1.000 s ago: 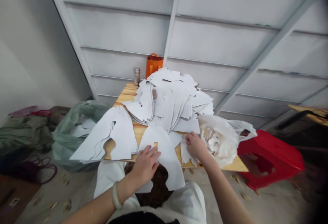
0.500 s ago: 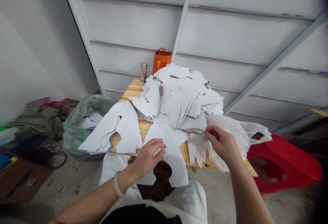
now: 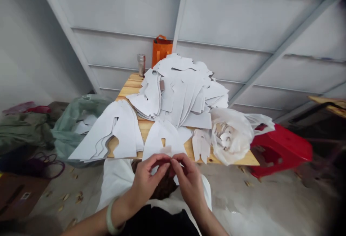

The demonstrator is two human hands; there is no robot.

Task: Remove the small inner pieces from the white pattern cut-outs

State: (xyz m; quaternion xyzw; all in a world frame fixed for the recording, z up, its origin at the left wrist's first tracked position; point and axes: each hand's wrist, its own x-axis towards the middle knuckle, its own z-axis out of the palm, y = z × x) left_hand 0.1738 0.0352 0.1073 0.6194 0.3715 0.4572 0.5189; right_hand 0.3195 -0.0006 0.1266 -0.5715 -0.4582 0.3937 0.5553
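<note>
My left hand [image 3: 151, 173] and my right hand [image 3: 186, 174] meet at the table's near edge, fingertips pinched together around a small pale strip [image 3: 166, 150]. Behind the fingers lies a white arch-shaped sheet [image 3: 154, 137] with a slot in it; its lower part is hidden by my hands. A stack of similar cut sheets [image 3: 125, 131] lies to the left. Small pinkish-white pieces [image 3: 200, 144] rest right of my hands. A large heap of white cut sheets [image 3: 183, 88] covers the middle of the wooden table [image 3: 132, 84].
A clear plastic bag [image 3: 235, 138] of scraps sits at the table's right, by a red stool [image 3: 286, 146]. A green bag [image 3: 72, 135] stands at the left. At the back are a metal-topped jar [image 3: 141, 65] and an orange bag [image 3: 162, 50].
My right hand has come from the small pieces at the right to meet my left hand, bringing a small pale strip. The camera view has shifted.
</note>
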